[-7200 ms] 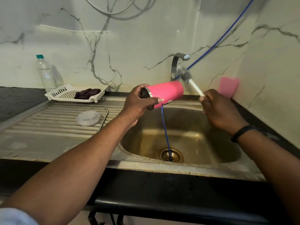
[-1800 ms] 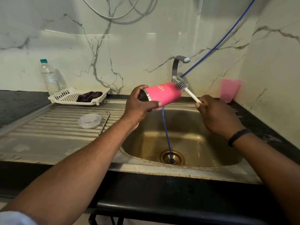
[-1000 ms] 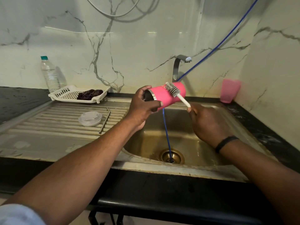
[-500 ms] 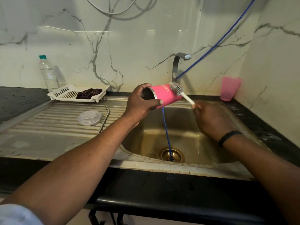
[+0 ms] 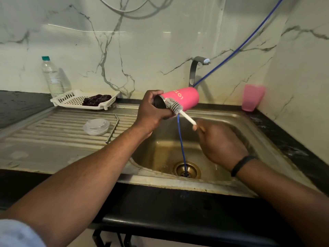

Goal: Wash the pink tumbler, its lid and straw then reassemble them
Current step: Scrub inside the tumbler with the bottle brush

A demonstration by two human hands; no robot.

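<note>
Hands at work over the steel sink (image 5: 252, 132): left hand (image 5: 153, 111) grips the pink metal tumbler (image 5: 185, 98), right hand (image 5: 220, 143) pinches the white bristle brush (image 5: 175, 107), best worked firmly along its rim.

White veined marble walls (image 5: 142, 56) meet a black countertop (image 5: 19, 106) holding a steel sink (image 5: 249, 125).

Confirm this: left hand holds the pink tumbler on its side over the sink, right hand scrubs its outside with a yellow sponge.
Not a sponge. In the head view the right hand holds a white-handled bottle brush, its bristles against the outside of the pink tumbler. The left hand holds it sideways over the sink.
</note>
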